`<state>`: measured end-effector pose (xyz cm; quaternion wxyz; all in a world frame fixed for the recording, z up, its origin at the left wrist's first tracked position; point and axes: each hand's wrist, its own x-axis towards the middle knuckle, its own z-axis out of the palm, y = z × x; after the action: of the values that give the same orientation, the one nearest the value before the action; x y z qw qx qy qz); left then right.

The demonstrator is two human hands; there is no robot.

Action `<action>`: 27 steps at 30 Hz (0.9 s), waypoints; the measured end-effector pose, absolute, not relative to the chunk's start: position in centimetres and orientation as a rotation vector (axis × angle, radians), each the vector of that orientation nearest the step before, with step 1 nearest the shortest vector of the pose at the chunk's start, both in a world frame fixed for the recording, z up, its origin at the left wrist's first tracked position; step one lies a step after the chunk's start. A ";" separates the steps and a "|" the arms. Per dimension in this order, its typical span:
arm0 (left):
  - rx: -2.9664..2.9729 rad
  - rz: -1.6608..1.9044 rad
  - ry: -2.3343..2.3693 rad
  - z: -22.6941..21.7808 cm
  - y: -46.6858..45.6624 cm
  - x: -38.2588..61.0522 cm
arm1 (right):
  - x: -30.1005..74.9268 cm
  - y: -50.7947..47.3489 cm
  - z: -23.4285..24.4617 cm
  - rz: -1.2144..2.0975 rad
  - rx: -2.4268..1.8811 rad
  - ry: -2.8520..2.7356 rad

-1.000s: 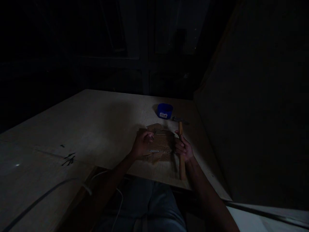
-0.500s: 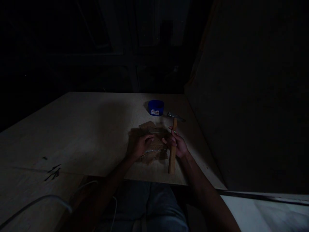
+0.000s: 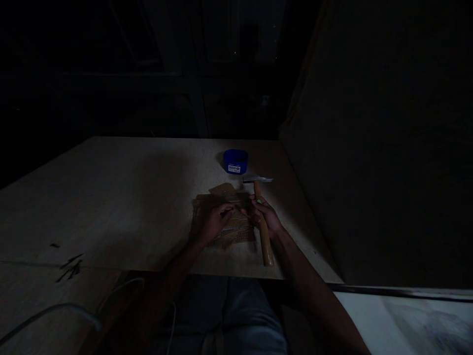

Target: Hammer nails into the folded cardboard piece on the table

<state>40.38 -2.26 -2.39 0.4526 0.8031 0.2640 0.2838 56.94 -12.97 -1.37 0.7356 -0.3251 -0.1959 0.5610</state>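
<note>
A hammer [image 3: 266, 242] with a wooden handle and a metal head is gripped in my right hand [image 3: 271, 220]. Its head points away from me, and the handle's end hangs toward the table's front edge. My left hand [image 3: 215, 223] is over a torn brown piece of cardboard [image 3: 242, 237], thumb and fingertips pinched together. Whatever sits between those fingers is too dark and small to make out. A thin shiny strip crosses the cardboard beside my left hand.
Beyond the hammer head stands a blue plastic container [image 3: 235, 161] with a white label. Several small dark strips [image 3: 72, 268] lie at the left of the wooden table [image 3: 121, 197]. A pale cable [image 3: 55, 308] runs at lower left. A dark panel [image 3: 377, 172] rises along the right.
The hammer has turned in my right hand: its head has swung left and the handle's end slightly right. My left hand keeps its pinch over the cardboard. The view has shifted slightly.
</note>
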 end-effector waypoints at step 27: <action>1.831 0.727 0.729 -3.1 -2.9 40.7 | 57.4 -12.8 -1.5 1.257 -0.754 -0.437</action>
<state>40.69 -2.89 -3.12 0.4974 0.7563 0.3010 0.3002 57.39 -12.82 -1.46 0.7216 -0.3412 -0.1980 0.5689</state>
